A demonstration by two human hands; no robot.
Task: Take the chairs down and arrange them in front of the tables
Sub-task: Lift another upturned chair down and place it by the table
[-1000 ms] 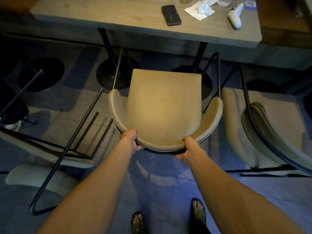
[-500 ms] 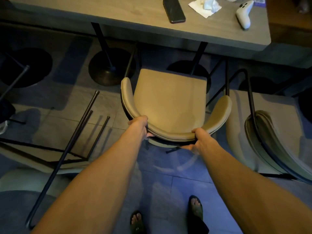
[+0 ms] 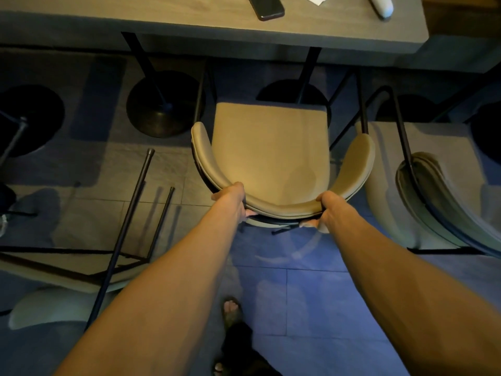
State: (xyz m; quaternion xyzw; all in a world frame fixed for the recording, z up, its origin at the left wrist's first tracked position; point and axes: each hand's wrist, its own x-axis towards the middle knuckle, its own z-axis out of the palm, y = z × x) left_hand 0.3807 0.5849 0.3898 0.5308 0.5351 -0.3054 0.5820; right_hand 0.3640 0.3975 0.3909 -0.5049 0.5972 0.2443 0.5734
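Note:
A beige padded chair [image 3: 268,147] with thin black legs stands upright on the floor, its seat facing the grey table [image 3: 189,25] ahead. My left hand [image 3: 233,199] grips the curved backrest at its left rear. My right hand [image 3: 326,210] grips the same backrest at its right rear. To the left, another chair [image 3: 81,270] rests upside down on a second one, its black legs pointing up. On the right, a further pair of chairs [image 3: 439,191] is stacked the same way.
A black phone [image 3: 267,6] and a white controller [image 3: 381,5] lie on the table. Round black table bases [image 3: 160,109] sit on the tiled floor under it. My sandalled feet [image 3: 231,310] stand behind the chair.
The chair has slid forward toward the table, its front now close to the table edge. Both hands kept their grip on the backrest.

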